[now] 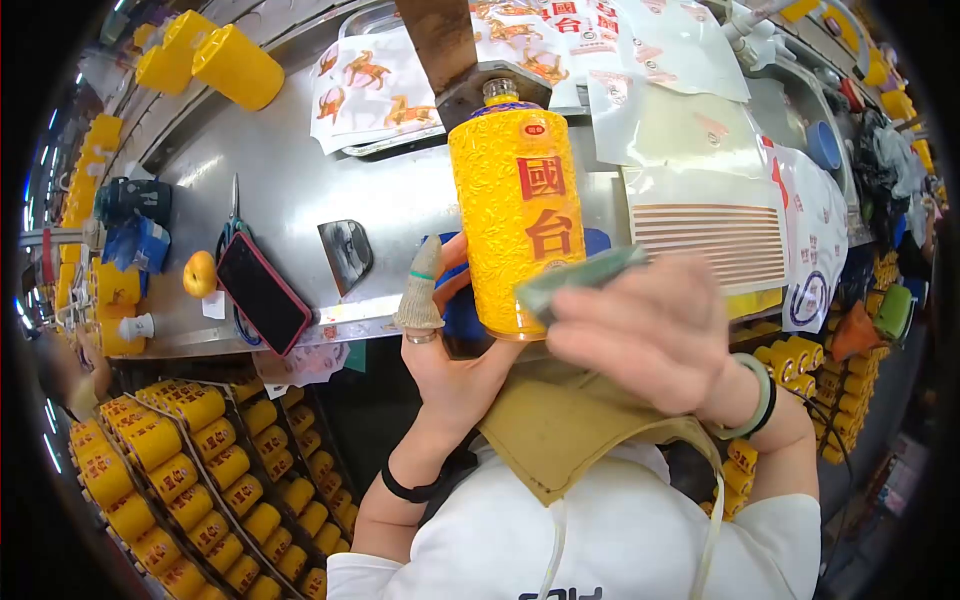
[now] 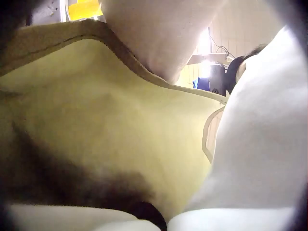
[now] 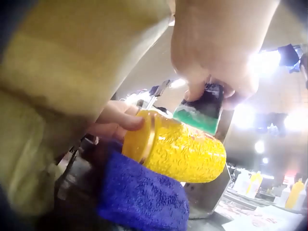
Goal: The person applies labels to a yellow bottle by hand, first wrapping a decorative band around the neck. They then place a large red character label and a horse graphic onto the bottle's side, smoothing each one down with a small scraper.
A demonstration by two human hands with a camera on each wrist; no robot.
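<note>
A yellow embossed bottle (image 1: 515, 220) with red characters lies with its glass neck against a metal holder (image 1: 495, 85). My left hand (image 1: 450, 360), a knitted cover on one finger, holds its base end; in the right wrist view the left hand (image 3: 115, 120) has its thumb on the base of the bottle (image 3: 183, 149). My right hand (image 1: 650, 330) pinches a green-edged scraper (image 1: 580, 280) over the bottle's side. In the right wrist view, the right hand (image 3: 216, 53) grips the scraper (image 3: 199, 115) against the yellow surface. A blue cloth (image 3: 144, 192) is below the bottle.
Printed sheets (image 1: 385, 85) lie behind the bottle, and a striped sheet (image 1: 705, 235) is at right. A phone (image 1: 263, 292), scissors (image 1: 234, 215), a dark piece (image 1: 345, 252) and a yellow fruit (image 1: 199, 273) are at left. Racks of yellow bottles (image 1: 220, 465) stand below the bench.
</note>
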